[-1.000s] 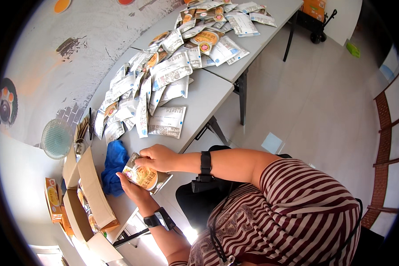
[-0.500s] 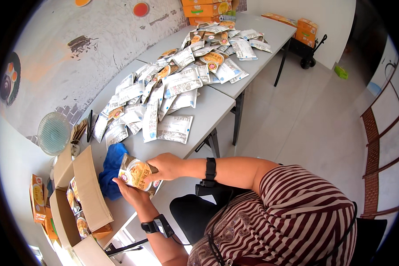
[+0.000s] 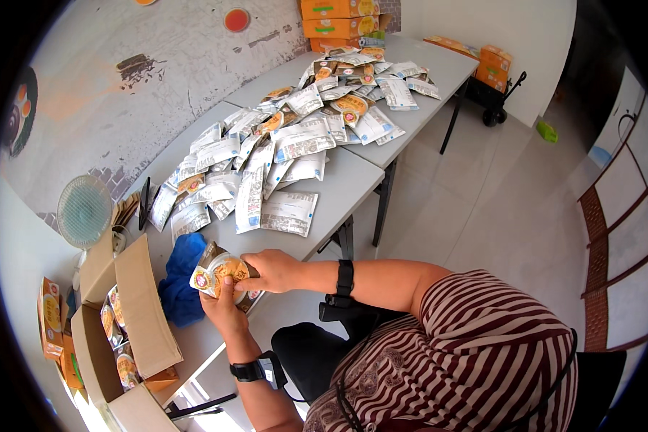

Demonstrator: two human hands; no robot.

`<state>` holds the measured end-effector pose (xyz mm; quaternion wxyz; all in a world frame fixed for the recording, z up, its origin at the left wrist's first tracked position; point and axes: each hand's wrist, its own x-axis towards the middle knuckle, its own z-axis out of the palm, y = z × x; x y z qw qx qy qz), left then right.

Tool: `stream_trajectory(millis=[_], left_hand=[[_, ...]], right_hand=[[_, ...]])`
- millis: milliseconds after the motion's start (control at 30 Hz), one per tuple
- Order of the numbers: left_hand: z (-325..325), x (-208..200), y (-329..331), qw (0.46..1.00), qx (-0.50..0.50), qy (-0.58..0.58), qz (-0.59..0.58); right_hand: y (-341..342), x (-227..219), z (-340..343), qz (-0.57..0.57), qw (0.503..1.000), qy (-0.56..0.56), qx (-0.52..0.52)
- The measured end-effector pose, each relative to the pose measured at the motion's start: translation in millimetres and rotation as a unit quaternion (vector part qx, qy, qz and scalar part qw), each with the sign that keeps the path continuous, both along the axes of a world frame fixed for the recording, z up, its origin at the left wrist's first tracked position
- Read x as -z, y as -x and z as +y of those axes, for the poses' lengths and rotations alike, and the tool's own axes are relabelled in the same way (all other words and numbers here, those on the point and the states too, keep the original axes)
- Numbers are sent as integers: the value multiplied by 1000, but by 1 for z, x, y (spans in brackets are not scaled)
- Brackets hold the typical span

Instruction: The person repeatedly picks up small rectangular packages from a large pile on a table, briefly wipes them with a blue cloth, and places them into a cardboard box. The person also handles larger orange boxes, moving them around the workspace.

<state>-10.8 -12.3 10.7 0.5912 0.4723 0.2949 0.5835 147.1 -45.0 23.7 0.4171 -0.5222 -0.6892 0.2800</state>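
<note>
Above the near edge of the table, both hands grip a food packet (image 3: 210, 261) printed with a bowl picture in brown, white and orange. My left hand (image 3: 225, 311) has its thumb pressed on the packet's front, with its other fingers hidden behind. At the packet's right side, my right hand (image 3: 272, 269) pinches the edge. Part of another printed packet (image 3: 249, 298) shows just beneath the held one. A crumpled blue cloth (image 3: 183, 277) lies right beside my left hand.
Silver and brown packets (image 3: 295, 138) lie heaped along the grey tables (image 3: 349, 176). An open cardboard box (image 3: 145, 306) with several packets inside stands at the left. Behind it is a round fan (image 3: 85, 211). Orange cartons (image 3: 338, 27) are stacked at the far end; a black trolley (image 3: 486, 101) stands beyond.
My left thumb has come over the packet's front, where it lay along the edge before. The packet has tilted slightly. My view has shifted a little.
</note>
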Motion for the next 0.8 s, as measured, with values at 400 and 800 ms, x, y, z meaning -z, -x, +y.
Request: stream_trajectory(millis=[400,800], left_hand=[[-2,-1,-2,1000,-9,-19,15],[2,-2,1,1000,-2,-8,22]], right_hand=[[0,11,3,9,1000,-19,-7],[1,12,7,-7,1000,-21,-7]])
